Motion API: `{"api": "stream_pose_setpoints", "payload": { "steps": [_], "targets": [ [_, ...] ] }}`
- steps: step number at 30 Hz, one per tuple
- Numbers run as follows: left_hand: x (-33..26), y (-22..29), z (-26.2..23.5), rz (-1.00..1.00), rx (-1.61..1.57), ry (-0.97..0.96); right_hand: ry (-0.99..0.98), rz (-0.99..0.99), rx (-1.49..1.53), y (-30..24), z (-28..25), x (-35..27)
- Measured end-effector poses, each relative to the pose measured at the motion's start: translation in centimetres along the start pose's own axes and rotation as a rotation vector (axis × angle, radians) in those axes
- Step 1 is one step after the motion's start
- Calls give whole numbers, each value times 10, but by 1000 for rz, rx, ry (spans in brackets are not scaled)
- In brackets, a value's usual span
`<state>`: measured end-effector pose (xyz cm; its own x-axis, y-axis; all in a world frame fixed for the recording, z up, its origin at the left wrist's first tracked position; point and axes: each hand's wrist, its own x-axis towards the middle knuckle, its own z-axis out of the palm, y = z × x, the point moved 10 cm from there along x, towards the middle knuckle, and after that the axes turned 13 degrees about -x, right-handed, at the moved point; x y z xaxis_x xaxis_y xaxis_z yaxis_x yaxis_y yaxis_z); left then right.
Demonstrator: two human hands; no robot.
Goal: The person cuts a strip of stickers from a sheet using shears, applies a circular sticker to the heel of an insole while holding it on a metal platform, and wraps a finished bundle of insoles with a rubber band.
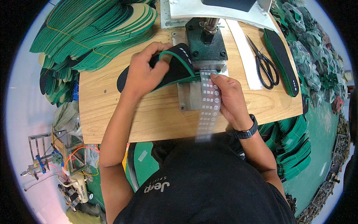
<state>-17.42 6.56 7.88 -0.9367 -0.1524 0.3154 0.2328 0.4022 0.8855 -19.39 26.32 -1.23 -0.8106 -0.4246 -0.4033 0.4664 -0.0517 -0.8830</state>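
Observation:
My left hand (141, 72) grips a black insole (173, 69) with a green edge. The insole is bent so that part of it curls up, and one end lies at the press under the black block. My right hand (232, 99) pinches the edge of a clear strip of printed transfer labels (209, 100) between thumb and fingers. The strip's upper end reaches the front of the press head (206, 43), and its lower end hangs over the table's near edge. Below the press head, a metal base plate (188, 97) shows partly behind the strip.
Black-handled scissors (266, 69) and another black and green insole (280, 59) lie to the right, beside a white strip (242, 56). Bundled insoles (93, 37) are piled at the far left of the wooden table (100, 115). More green insoles (294, 153) sit below the table's right side.

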Motion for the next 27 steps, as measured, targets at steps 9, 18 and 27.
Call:
{"api": "stream_pose_setpoints", "payload": {
  "steps": [9, 18, 27],
  "targets": [
    [-1, 7, 27, -22, 382, -197, -42, -69, -93, -3, 1, -7],
    [1, -2, 9, -170, 151, -102, 291, -111, 133, -20, -43, -32],
    [-4, -7, -22, -85, -251, 137, -39, -18, -97, 1, -3, -2]
  ]
}}
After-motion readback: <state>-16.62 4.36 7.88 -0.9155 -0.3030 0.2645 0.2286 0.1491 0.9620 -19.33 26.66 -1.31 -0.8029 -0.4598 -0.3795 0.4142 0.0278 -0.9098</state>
